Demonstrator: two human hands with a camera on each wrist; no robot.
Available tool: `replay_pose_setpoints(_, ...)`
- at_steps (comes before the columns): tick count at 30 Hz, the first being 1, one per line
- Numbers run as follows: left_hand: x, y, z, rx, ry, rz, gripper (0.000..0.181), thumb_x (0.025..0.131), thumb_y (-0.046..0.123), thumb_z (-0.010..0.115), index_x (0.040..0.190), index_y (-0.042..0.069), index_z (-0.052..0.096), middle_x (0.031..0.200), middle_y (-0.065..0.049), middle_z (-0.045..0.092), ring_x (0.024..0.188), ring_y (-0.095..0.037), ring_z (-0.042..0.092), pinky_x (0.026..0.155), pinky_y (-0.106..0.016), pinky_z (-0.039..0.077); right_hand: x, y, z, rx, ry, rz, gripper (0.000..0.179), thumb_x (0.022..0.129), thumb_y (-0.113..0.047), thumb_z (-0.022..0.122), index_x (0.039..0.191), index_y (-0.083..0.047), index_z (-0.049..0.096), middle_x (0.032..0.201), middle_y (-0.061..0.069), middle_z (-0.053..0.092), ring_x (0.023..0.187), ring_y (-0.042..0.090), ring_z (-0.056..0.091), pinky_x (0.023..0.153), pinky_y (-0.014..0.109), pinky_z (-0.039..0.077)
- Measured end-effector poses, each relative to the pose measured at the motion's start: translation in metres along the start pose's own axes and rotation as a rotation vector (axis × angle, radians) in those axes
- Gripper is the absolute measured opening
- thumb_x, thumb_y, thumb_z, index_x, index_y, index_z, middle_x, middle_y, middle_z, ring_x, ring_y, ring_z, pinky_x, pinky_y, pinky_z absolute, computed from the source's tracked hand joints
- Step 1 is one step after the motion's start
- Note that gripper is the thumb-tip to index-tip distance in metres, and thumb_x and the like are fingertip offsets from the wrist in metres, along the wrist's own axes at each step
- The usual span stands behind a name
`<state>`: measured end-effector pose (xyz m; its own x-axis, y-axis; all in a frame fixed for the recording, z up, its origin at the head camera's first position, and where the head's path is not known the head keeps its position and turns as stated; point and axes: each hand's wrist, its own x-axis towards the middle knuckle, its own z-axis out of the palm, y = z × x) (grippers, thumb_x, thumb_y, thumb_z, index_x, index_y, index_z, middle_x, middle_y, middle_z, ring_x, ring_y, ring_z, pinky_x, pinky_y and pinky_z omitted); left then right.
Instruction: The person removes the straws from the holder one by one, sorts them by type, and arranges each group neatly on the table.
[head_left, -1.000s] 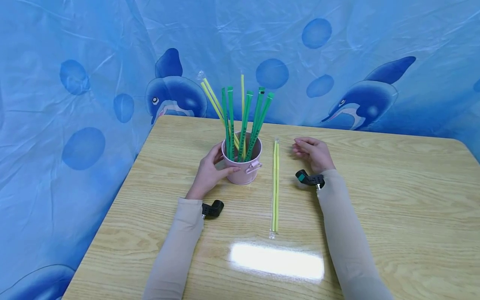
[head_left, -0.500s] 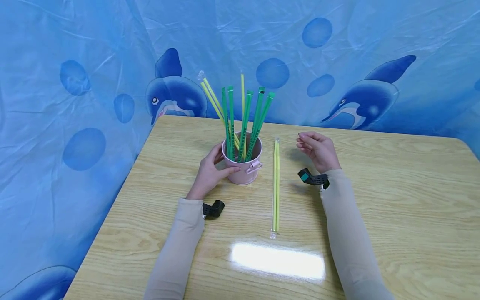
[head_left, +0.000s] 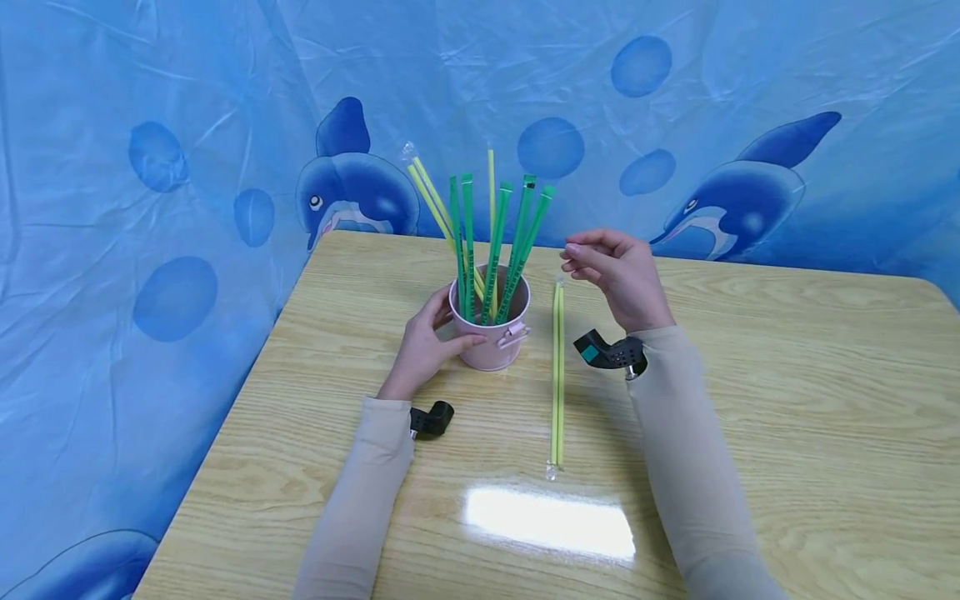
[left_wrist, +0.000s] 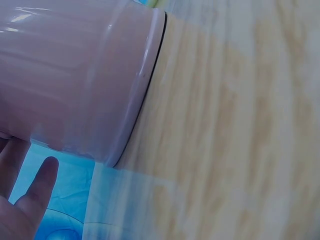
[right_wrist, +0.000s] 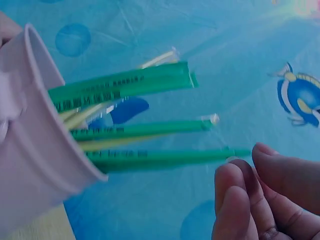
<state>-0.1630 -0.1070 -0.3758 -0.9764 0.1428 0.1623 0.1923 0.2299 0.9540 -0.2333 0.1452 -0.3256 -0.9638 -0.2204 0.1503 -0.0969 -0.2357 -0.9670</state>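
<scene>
My left hand (head_left: 420,350) grips a small pink metal bucket (head_left: 487,355), with the thumb on its near wall and the fingers around the far left side. In the left wrist view the bucket (left_wrist: 75,75) fills the upper left. Several green-wrapped straws (head_left: 496,250) and a few yellow straws (head_left: 491,179) lean upright in it. Raised to the right of the bucket, my right hand (head_left: 626,279) has loosely bent fingers and holds nothing. In the right wrist view, its thumb and fingertips are apart, near the tips of the green straws (right_wrist: 140,85).
A clear-wrapped pair of yellow straws (head_left: 561,375) lies lengthwise on the wooden table (head_left: 787,400), between the bucket and my right forearm. Behind the table's far edge hangs a blue curtain (head_left: 465,75) with dolphins. Bright light reflects off the tabletop near me.
My right hand has first drifted slightly right, then risen and come left toward the straw tops. The left hand and the bucket have stayed in place.
</scene>
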Motion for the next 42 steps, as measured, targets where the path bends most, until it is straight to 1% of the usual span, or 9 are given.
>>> replay_pose_setpoints(2, 0.000, 0.000, 0.000, 0.001, 0.000, 0.004, 0.074, 0.079, 0.003, 0.075, 0.142, -0.002, 0.036, 0.137, -0.021, 0.047, 0.126, -0.032, 0.045, 0.106, -0.044, 0.037, 0.004, -0.005, 0.009, -0.034, -0.014, -0.004, 0.010, 0.088, -0.005, 0.065, 0.097, -0.002, 0.070, 0.087, 0.007, 0.069, 0.076, 0.017, 0.066, 0.072, 0.026, 0.055)
replay_pose_setpoints(5, 0.000, -0.001, 0.000, -0.002, -0.002, 0.004, 0.075, 0.079, 0.003, 0.075, 0.142, -0.002, 0.035, 0.137, -0.021, 0.047, 0.126, -0.033, 0.045, 0.106, -0.044, 0.037, 0.010, -0.009, 0.021, -0.072, -0.029, 0.001, 0.014, 0.088, -0.005, 0.066, 0.100, 0.002, 0.068, 0.087, 0.007, 0.069, 0.077, 0.017, 0.066, 0.074, 0.027, 0.055)
replay_pose_setpoints(12, 0.000, -0.001, 0.000, -0.004, -0.001, 0.015, 0.074, 0.079, 0.002, 0.075, 0.142, -0.002, 0.036, 0.137, -0.021, 0.047, 0.126, -0.032, 0.045, 0.106, -0.043, 0.037, 0.027, -0.010, 0.043, -0.162, -0.051, -0.005, 0.017, 0.088, -0.004, 0.065, 0.102, 0.006, 0.065, 0.085, 0.007, 0.069, 0.076, 0.018, 0.066, 0.078, 0.033, 0.056)
replay_pose_setpoints(16, 0.000, -0.002, 0.001, -0.006, -0.004, 0.036, 0.074, 0.079, 0.002, 0.075, 0.141, -0.003, 0.036, 0.137, -0.021, 0.048, 0.126, -0.031, 0.046, 0.106, -0.042, 0.037, 0.034, -0.008, 0.053, -0.229, -0.035, -0.019, 0.020, 0.089, -0.004, 0.063, 0.103, 0.010, 0.064, 0.084, 0.007, 0.068, 0.075, 0.017, 0.067, 0.080, 0.038, 0.056)
replay_pose_setpoints(19, 0.001, -0.002, 0.001, -0.005, -0.004, 0.046, 0.073, 0.079, 0.002, 0.075, 0.141, -0.003, 0.037, 0.136, -0.021, 0.048, 0.125, -0.031, 0.047, 0.106, -0.042, 0.037, 0.038, -0.008, 0.059, -0.279, -0.014, -0.030, 0.018, 0.089, -0.004, 0.063, 0.101, 0.009, 0.065, 0.084, 0.008, 0.068, 0.073, 0.016, 0.067, 0.078, 0.037, 0.056)
replay_pose_setpoints(24, 0.000, -0.002, 0.000, -0.001, -0.002, 0.045, 0.073, 0.079, 0.002, 0.075, 0.141, -0.003, 0.037, 0.136, -0.021, 0.048, 0.125, -0.031, 0.047, 0.106, -0.042, 0.037, 0.042, -0.004, 0.065, -0.357, 0.020, -0.047, 0.017, 0.090, -0.006, 0.062, 0.099, 0.007, 0.066, 0.084, 0.011, 0.067, 0.070, 0.016, 0.067, 0.073, 0.033, 0.058)
replay_pose_setpoints(29, 0.000, -0.002, -0.001, 0.001, -0.004, 0.037, 0.073, 0.079, 0.004, 0.075, 0.141, -0.003, 0.037, 0.136, -0.020, 0.048, 0.125, -0.030, 0.046, 0.106, -0.042, 0.037, 0.044, -0.002, 0.068, -0.421, 0.037, -0.064, 0.016, 0.091, -0.004, 0.061, 0.100, 0.008, 0.067, 0.087, 0.016, 0.067, 0.070, 0.016, 0.067, 0.072, 0.034, 0.058)
replay_pose_setpoints(34, 0.000, -0.001, -0.001, 0.002, -0.004, 0.030, 0.072, 0.080, 0.005, 0.075, 0.141, -0.002, 0.037, 0.137, -0.020, 0.048, 0.126, -0.030, 0.046, 0.106, -0.041, 0.036, 0.046, 0.000, 0.072, -0.478, 0.024, -0.081, 0.014, 0.090, -0.003, 0.061, 0.098, 0.006, 0.068, 0.090, 0.018, 0.068, 0.070, 0.016, 0.067, 0.071, 0.032, 0.058)
replay_pose_setpoints(42, 0.000, -0.001, -0.001, 0.013, -0.002, 0.022, 0.072, 0.080, 0.005, 0.075, 0.141, -0.002, 0.037, 0.136, -0.020, 0.048, 0.126, -0.030, 0.046, 0.106, -0.041, 0.037, 0.049, 0.001, 0.083, -0.551, -0.005, -0.100, 0.012, 0.089, -0.004, 0.064, 0.095, 0.004, 0.070, 0.088, 0.017, 0.068, 0.071, 0.017, 0.066, 0.069, 0.030, 0.057)
